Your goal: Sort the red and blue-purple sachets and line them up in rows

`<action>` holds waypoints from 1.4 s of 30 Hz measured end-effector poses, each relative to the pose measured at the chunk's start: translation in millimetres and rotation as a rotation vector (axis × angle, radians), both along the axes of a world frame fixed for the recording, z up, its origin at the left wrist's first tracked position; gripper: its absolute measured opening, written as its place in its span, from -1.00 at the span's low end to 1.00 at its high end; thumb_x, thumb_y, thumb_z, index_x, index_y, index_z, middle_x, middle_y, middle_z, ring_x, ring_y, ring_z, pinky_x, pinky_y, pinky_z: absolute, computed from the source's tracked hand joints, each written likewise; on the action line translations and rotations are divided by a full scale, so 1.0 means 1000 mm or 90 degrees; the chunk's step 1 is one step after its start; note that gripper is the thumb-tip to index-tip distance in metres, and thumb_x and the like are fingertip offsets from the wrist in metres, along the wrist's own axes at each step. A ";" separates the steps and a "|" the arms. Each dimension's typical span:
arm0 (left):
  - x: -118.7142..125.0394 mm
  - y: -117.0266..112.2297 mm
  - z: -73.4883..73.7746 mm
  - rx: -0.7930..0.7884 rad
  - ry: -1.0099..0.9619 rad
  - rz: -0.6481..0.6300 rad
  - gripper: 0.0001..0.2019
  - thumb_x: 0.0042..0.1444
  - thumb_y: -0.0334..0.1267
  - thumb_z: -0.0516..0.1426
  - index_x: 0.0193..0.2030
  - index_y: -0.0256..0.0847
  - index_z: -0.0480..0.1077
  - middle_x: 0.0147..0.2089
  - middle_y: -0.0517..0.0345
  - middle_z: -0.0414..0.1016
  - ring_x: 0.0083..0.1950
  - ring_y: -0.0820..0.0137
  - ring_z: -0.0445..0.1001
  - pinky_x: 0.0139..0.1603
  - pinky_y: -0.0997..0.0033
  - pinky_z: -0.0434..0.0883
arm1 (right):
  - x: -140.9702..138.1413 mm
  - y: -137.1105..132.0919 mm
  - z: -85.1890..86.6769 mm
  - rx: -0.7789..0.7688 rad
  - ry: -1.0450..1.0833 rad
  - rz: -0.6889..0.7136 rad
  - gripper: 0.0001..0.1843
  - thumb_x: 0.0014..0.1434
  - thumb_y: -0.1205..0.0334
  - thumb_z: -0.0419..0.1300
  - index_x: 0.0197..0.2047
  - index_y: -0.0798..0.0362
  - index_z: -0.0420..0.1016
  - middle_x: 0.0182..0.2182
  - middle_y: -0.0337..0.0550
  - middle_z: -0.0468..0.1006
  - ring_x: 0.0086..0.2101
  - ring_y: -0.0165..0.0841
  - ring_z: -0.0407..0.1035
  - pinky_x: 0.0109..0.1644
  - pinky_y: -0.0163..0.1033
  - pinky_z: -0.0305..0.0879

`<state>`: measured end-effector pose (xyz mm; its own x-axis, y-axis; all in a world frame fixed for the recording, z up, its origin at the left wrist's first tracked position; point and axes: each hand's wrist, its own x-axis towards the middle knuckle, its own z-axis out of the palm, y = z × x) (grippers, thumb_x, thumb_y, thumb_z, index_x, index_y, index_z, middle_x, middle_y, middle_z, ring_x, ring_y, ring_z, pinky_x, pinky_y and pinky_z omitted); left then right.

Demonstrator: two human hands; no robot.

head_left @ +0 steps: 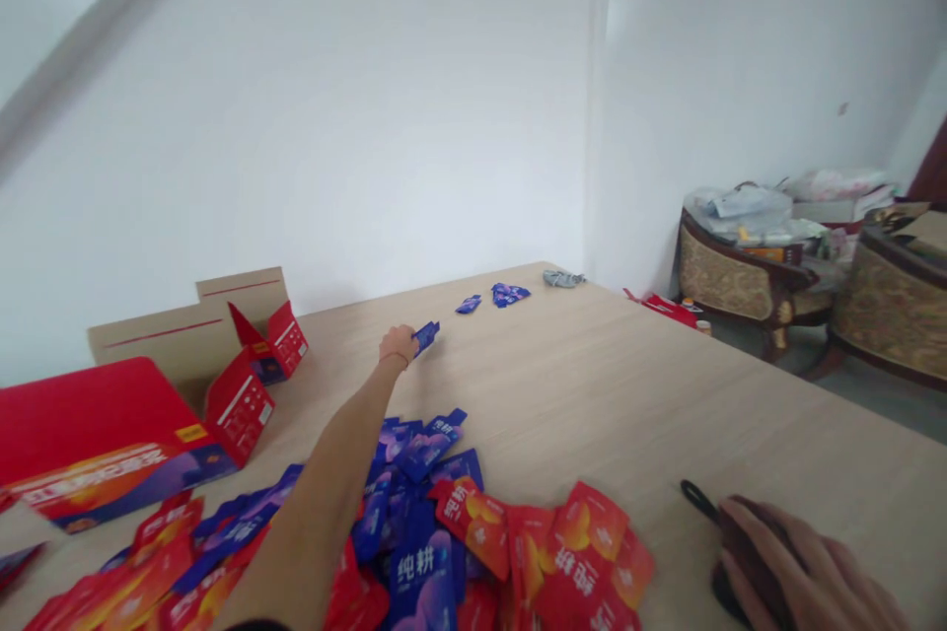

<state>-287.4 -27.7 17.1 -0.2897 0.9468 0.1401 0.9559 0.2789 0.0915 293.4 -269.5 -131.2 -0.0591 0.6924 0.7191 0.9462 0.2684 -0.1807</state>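
Note:
My left hand (398, 344) is stretched out over the table, its fingers closed on the end of a blue pouch (427, 337). Below that arm lies a heap of blue pouches (421, 562) and red-orange pouches (581, 562), some hidden behind the forearm. My right hand (803, 567), at the lower right, is curled round a dark object (755, 552) with a small black loop at its end. Blur hides what kind of thing that is.
Red printed cartons (81, 434) with raised flaps stand at the left. Farther along the table (636, 394) lie a single blue pouch (469, 305), a small blue pile (509, 294) and a grey item (562, 278). Beyond its right edge are loaded armchairs (740, 266).

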 end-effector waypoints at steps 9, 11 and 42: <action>0.047 -0.110 0.107 0.094 -0.149 -0.232 -0.72 0.37 -0.12 0.21 0.08 -0.26 0.46 0.04 0.02 0.52 -0.03 0.24 0.56 -0.01 0.13 0.56 | -0.016 -0.012 0.023 -0.026 -0.039 -0.019 -0.56 0.30 0.09 0.05 0.19 -0.14 0.50 0.06 0.00 0.56 -0.06 -0.02 0.46 -0.10 0.06 0.40; 0.061 -0.143 0.119 0.109 -0.182 -0.306 -0.72 0.38 -0.09 0.20 0.04 -0.27 0.46 -0.03 0.05 0.53 -0.08 0.28 0.56 -0.06 0.17 0.56 | -0.018 -0.014 0.028 -0.022 -0.060 -0.029 -0.58 0.32 0.12 0.04 0.17 -0.09 0.52 0.05 0.02 0.56 -0.07 -0.04 0.45 -0.12 0.01 0.38; 0.194 -0.557 -0.027 0.167 0.058 -0.534 -0.80 0.32 -0.40 0.14 0.06 -0.18 0.45 0.04 -0.02 0.56 0.07 0.18 0.53 0.02 0.24 0.53 | -0.036 -0.055 0.072 -0.046 -0.136 -0.101 -0.43 0.37 0.09 0.01 0.38 0.07 0.29 0.37 0.15 0.23 0.34 0.12 -0.06 0.31 0.21 -0.08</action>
<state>-93.5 -584.2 -10.2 0.5091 0.7766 0.3710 0.8430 -0.5369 -0.0329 257.2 -324.6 -59.1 -0.0914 0.7542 0.6503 0.9941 0.1077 0.0149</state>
